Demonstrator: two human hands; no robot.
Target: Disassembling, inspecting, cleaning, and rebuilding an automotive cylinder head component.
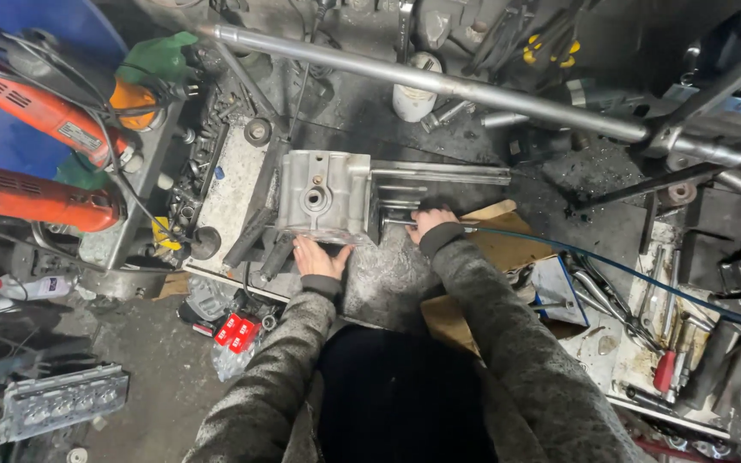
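A grey cast-metal engine casing (323, 195) stands on a dirty workbench, with several long studs (439, 174) sticking out of its right side. My left hand (317, 256) presses flat against the casing's near lower edge. My right hand (429, 222) is closed around a thin metal nozzle at the end of a dark blue hose (611, 266), its tip pointing left at the casing's right side among the studs. Both arms wear grey fleece sleeves.
Two orange angle grinders (32, 107) (36, 199) lie at the left. A long steel tube (430, 81) crosses the back. Wrenches and tools (645, 317) litter the right. Cardboard (508, 249) lies under my right arm. A cylinder head (62, 399) rests on the floor at lower left.
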